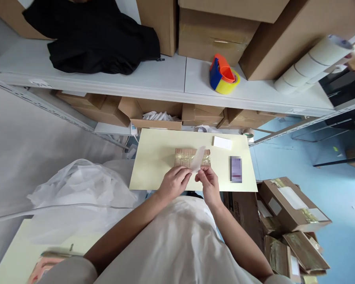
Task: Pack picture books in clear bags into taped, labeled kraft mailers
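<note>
- Your left hand (pixel 174 182) and right hand (pixel 208 182) both pinch a pale label strip (pixel 197 159).
- A taped cardboard parcel (pixel 187 157) lies mid-table (pixel 154 165), just beyond your fingers.

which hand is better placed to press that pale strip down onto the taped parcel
Right, probably: the right hand pinches the pale strip nearest the small taped parcel; the left hand grips its near end, further back.

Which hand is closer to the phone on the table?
The right hand. It is just left of the phone, with a bare strip of table between them. The left hand is farther left, beyond the right one.
</note>
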The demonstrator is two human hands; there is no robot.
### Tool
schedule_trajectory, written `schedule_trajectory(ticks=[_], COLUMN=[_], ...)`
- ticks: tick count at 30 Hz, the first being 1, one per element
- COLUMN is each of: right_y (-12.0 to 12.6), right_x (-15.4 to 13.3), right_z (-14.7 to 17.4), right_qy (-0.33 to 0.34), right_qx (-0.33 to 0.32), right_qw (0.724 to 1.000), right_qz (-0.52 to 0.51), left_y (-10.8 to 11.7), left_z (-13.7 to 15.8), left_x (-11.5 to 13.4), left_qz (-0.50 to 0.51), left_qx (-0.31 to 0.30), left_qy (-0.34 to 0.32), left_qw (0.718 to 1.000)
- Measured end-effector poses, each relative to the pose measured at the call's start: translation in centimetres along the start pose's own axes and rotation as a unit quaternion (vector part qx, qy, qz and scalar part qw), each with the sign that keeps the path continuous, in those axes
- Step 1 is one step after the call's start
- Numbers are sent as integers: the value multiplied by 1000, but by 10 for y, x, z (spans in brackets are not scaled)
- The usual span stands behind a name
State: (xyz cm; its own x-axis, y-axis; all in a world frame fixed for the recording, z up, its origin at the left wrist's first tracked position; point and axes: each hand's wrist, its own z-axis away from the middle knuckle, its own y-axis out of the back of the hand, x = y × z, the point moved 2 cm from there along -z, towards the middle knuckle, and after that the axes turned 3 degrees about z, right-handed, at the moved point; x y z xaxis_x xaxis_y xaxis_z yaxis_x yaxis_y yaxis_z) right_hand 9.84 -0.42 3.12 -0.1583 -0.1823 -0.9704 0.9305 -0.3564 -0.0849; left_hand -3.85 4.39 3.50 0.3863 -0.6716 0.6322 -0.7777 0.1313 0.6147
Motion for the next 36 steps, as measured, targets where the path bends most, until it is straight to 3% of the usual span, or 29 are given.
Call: schedule_trajectory(ticks=[2,5,7,10,13,18,25,30,36], right_y=[6,25,44,75,94,103,99,92,80], right_x=[-4,-8,-11,-12,-7,15,56,72,76], right_z=[5,13,15,11,-3,-21,-29,-63,-100], right_qy=[-4,21,66,106,73,-2,-61,-47,13], right_qx=[-41,-79,-31,95,112,48,31,31,49], right_qw=[999,993,987,963,966,991,978,959,915], right_qz=[17,80,145,231,222,128,197,277,401], left_y=[0,-2,-6,-13,-20,-35,-50,-59,-74], left_z=[3,8,9,8,5,13,40,24,3], left_x=[3,3,-1,-8,-8,-8,-27,-57,-92], left_qz=[22,91,167,266,304,275,102,35,18], left_qx=[16,47,56,58,57,27,6,-31,-16], left_qy=[35,142,224,310,356,400,433,424,431], left_qw=[999,985,958,911,882,874,896,904,902])
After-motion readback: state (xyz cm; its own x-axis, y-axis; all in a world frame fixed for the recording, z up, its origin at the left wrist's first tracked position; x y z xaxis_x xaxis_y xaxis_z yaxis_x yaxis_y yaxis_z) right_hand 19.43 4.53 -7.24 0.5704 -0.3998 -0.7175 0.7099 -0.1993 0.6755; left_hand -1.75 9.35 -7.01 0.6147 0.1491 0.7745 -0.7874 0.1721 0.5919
